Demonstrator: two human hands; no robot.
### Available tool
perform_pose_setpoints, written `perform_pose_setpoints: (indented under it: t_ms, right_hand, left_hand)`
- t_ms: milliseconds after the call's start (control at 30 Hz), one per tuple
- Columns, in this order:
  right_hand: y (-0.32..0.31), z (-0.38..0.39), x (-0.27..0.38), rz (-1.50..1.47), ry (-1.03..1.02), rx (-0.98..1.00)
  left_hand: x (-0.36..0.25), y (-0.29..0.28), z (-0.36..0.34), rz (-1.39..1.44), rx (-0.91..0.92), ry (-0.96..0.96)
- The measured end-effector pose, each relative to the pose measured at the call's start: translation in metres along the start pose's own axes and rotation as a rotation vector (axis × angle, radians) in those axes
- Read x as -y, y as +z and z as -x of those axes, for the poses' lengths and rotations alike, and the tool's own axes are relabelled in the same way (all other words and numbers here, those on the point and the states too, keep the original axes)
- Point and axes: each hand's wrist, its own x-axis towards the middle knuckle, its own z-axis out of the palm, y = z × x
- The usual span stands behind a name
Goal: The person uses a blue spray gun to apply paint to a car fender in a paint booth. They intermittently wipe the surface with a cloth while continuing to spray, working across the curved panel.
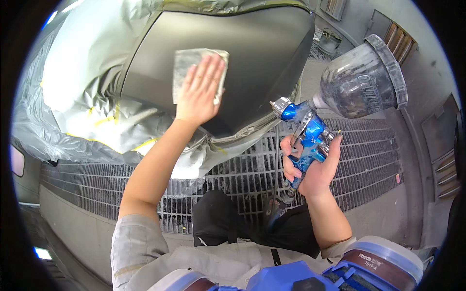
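My left hand (198,94) lies flat, fingers stretched out, on a pale folded cloth (181,63). It presses the cloth against a smooth dark-grey car body panel (262,63). Masking film and paper (85,63) surround the panel, with yellow tape along some edges. To the right, my right hand (318,169) is wrapped round the handle of a blue spray gun (307,133). The gun's silver nozzle points left toward the panel and stands apart from it. A smudged, see-through paint cup (357,80) with a grey rim is joined to the gun and tilts away to the right.
Metal floor grating (359,160) runs beneath me and the car. A dark hose (277,167) passes near the gun's lower end. At the far right, a metal bucket (330,41) stands by the wall. A blue respirator (296,276) shows at the lower edge.
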Motion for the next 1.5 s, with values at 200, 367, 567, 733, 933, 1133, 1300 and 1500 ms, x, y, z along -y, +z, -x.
perform_pose_setpoints:
  t_ms: [200, 367, 567, 733, 933, 1133, 1300, 1500]
  right_hand:
    - [-0.009, 0.012, -0.013, -0.04, 0.046, 0.069]
    - [-0.025, 0.019, -0.011, -0.046, -0.003, 0.064]
    - [-0.036, 0.012, -0.01, -0.043, 0.027, 0.081]
    - [-0.041, 0.006, -0.013, -0.015, 0.038, 0.081]
    - [-0.039, -0.004, -0.013, 0.036, 0.076, -0.072]
    - [-0.038, -0.002, -0.011, 0.002, 0.091, -0.081]
    - [-0.039, 0.001, -0.01, 0.057, 0.135, -0.041]
    - [-0.036, 0.009, -0.008, -0.042, 0.181, -0.022]
  left_hand:
    - [-0.034, 0.057, 0.066, 0.108, 0.193, 0.267]
    - [-0.05, 0.039, 0.056, 0.166, 0.829, 0.303]
    - [0.052, -0.02, -0.057, 0.036, -0.389, -0.165]
    - [0.005, -0.014, -0.088, -0.102, -0.373, -0.417]
    - [-0.11, 0.079, -0.07, 0.119, -0.026, 0.174]
    - [-0.124, 0.145, 0.052, 0.121, 0.652, 0.383]
    - [-0.077, 0.109, 0.099, 0.031, 0.47, 0.493]
    - [0.056, -0.004, -0.012, -0.028, -0.394, -0.067]
